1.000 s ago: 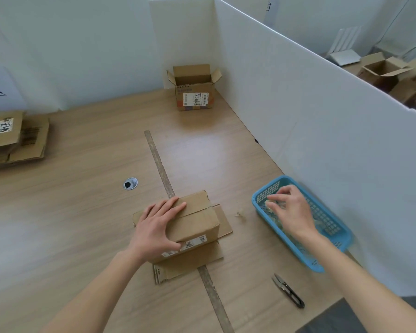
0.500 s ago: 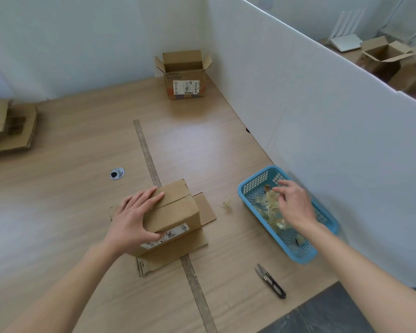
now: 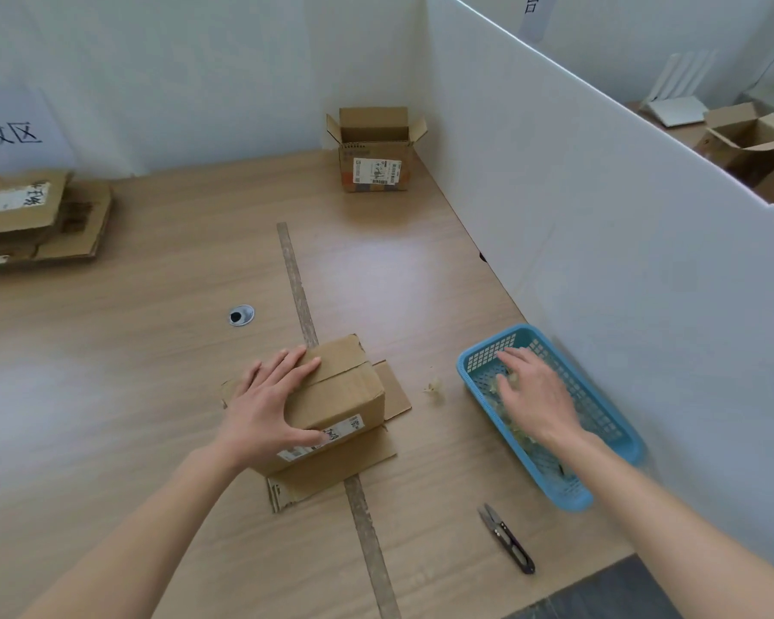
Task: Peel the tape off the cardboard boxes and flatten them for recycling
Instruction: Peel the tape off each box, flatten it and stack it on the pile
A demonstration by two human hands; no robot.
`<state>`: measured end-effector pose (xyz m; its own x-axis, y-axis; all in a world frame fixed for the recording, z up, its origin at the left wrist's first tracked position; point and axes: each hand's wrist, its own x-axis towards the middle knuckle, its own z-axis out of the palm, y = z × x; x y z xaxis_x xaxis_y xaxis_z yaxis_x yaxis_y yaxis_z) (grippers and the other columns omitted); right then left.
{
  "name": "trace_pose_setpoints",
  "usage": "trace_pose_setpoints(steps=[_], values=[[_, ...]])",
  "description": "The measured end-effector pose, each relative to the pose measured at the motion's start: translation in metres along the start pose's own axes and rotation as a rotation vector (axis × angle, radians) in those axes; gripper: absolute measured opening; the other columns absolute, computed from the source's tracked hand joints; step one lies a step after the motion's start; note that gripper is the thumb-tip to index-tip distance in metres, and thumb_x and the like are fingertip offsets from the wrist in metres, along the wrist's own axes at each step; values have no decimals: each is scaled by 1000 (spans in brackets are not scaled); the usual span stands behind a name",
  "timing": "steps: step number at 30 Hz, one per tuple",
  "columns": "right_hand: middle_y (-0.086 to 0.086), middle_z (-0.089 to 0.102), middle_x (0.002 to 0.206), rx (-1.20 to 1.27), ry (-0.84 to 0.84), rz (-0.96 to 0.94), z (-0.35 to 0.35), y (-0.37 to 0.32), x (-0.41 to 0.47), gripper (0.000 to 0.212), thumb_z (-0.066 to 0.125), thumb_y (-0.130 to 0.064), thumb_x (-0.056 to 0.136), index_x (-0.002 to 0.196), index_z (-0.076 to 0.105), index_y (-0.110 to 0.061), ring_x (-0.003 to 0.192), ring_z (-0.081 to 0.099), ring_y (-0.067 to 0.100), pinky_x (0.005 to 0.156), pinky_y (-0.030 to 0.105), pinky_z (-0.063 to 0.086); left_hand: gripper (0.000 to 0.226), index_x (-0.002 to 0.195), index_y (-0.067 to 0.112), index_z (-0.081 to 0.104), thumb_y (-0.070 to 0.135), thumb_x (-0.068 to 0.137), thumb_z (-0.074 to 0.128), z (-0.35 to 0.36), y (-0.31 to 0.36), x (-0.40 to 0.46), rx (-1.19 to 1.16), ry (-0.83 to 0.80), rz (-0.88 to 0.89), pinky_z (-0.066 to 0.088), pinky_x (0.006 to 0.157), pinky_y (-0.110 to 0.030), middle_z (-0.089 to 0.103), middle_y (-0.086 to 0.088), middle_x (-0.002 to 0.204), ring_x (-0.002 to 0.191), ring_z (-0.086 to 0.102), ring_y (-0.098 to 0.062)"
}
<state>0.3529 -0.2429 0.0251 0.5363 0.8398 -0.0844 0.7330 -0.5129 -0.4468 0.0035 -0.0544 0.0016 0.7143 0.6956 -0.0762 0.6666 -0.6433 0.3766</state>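
A small cardboard box (image 3: 340,395) lies on its side in the middle of the wooden table, its flaps spread flat under and beside it. My left hand (image 3: 271,404) rests flat on top of it, fingers spread and thumb along the labelled front face. My right hand (image 3: 537,395) reaches into a blue plastic basket (image 3: 617,422) at the right, fingers extended over crumpled clear tape (image 3: 506,422) lying inside. A second box (image 3: 374,149) stands open at the back by the white partition.
Black thread snips (image 3: 508,540) lie near the front edge. A tape scrap (image 3: 434,387) sits between box and basket. Flattened cardboard (image 3: 36,216) is stacked far left. A white partition (image 3: 599,225) walls off the right side. A round grommet (image 3: 241,315) is set in the table.
My right hand has gone deeper into the basket with its fingers stretched out. The left hand has stayed on the box. The camera view shifted.
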Motion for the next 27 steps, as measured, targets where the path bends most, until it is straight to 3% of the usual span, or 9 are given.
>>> trace_pose_setpoints(steps=[4,8,12,15,17,21,23,25,27], values=[[-15,47,149,-2,-114,-257,19,-68,-1,42,51,-37,103,145,52,-30,133,48,9,101,36,48,84,155,44,32,89,85,29,-5,9,-2,-159,104,-59,-4,127,-34,12,23,166,151,-1,8],[-14,45,150,107,-224,-430,39,-137,3,54,57,-50,98,147,46,-32,134,47,9,107,38,47,72,148,32,48,72,88,50,-14,8,-21,-179,324,-218,28,122,-45,37,11,159,146,36,-16],[-11,44,145,-205,-317,-620,53,-168,5,81,72,-64,79,147,41,-33,133,40,13,113,34,34,74,148,27,48,58,85,72,-24,-1,-43,-239,328,-427,49,99,-38,44,10,151,135,46,-15],[-8,46,127,-268,-298,-636,59,-174,6,70,82,-52,73,131,50,-30,120,42,13,101,31,37,76,147,21,49,53,83,76,-26,-1,-49,-334,301,-497,45,90,-30,50,7,141,127,51,-15],[-9,47,118,-229,-286,-608,59,-177,5,58,86,-40,72,117,52,-26,108,42,11,87,29,41,85,148,20,48,58,78,78,-27,4,-48,-450,292,-523,45,98,-32,52,8,140,125,52,-16],[-12,49,100,-240,-148,-630,55,-172,-9,34,68,-2,81,91,45,-25,90,46,13,69,27,47,116,158,29,32,87,63,67,-36,16,-41,-848,190,-641,43,110,-42,52,2,148,131,54,-20],[-11,50,106,-217,-190,-658,57,-159,-18,35,63,4,78,88,44,-24,98,48,14,74,27,49,113,157,26,32,76,67,76,-35,18,-37,-856,127,-682,43,110,-39,54,0,146,133,53,-20],[-13,50,124,-149,-315,-680,60,-144,-26,25,69,-21,84,87,45,-23,118,45,10,97,23,44,101,148,30,43,59,62,89,-32,21,-32,-719,107,-647,47,103,-34,62,8,133,128,56,-17],[-17,47,134,-123,-438,-670,60,-135,-31,43,59,-65,87,83,46,-24,127,31,-4,118,23,19,108,149,30,38,54,58,90,-30,28,-23,-591,117,-628,48,103,-37,63,6,131,127,56,-21]])
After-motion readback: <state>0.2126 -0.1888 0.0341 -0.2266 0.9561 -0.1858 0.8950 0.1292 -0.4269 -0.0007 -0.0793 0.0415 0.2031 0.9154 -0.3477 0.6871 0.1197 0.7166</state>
